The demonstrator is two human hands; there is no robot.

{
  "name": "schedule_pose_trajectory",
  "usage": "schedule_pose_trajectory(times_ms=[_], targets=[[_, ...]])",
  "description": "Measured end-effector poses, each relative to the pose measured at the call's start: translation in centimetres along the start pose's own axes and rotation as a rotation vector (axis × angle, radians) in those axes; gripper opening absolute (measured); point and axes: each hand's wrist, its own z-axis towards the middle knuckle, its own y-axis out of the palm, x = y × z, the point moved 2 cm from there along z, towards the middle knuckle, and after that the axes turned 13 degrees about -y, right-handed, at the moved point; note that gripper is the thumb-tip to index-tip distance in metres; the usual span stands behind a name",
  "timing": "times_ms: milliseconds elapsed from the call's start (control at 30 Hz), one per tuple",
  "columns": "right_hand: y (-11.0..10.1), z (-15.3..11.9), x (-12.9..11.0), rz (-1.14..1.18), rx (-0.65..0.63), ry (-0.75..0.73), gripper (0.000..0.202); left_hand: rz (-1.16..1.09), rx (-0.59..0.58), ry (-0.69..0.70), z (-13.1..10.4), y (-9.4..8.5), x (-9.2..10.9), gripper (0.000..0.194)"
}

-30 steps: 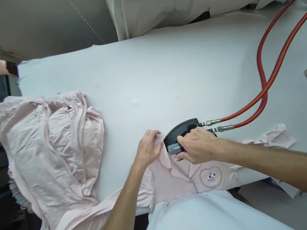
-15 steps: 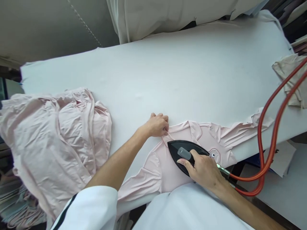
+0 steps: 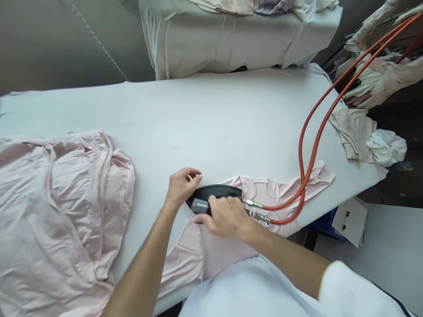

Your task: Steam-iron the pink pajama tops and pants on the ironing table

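A small pink long-sleeved garment (image 3: 221,251) lies on the white padded board near my body. My right hand (image 3: 226,215) is wrapped round the handle of a black iron (image 3: 216,191), which rests on the garment's upper left part. Two orange hoses run from the back of the iron. My left hand (image 3: 184,186) is just left of the iron's tip, at the garment's upper edge. Its thumb and forefinger are curled close together, and anything between them is too small to make out. The iron covers part of the garment's neckline.
A large heap of pink cloth (image 3: 66,220) lies on the left of the white board (image 3: 211,119). The orange hoses (image 3: 313,149) arch to the upper right. Beige cloth (image 3: 353,132) sits at the right end; a draped surface stands behind.
The iron has moved left and up across the garment to its top left edge, and its tip now points more directly left. The view has shifted, showing more on the right.
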Motion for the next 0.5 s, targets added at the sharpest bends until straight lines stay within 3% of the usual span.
schedule_pose_trajectory(times_ms=[133, 200, 267, 367, 500], targets=[[2.3, -7.4, 3.7, 0.007, -0.013, 0.1, 0.051, 0.246, -0.136, 0.239, -1.4, 5.6, 3.6, 0.022], [3.0, -10.2, 6.3, -0.001, -0.037, 0.112, 0.045, 0.439, -0.166, 0.216, -0.8, 8.3, 5.4, 0.025], [2.8, -11.6, 9.0, 0.0, -0.041, 0.082, 0.045, 0.592, -0.131, 0.078, 0.4, 10.3, 6.8, 0.031], [0.6, -11.0, 12.6, -0.033, -0.017, -0.001, 0.052, 0.698, -0.067, -0.109, 2.0, 11.4, 7.9, 0.039], [-4.0, -6.2, 16.0, -0.218, -0.024, -0.082, 0.057, 0.647, -0.102, -0.144, 2.5, 10.0, 7.6, 0.032]])
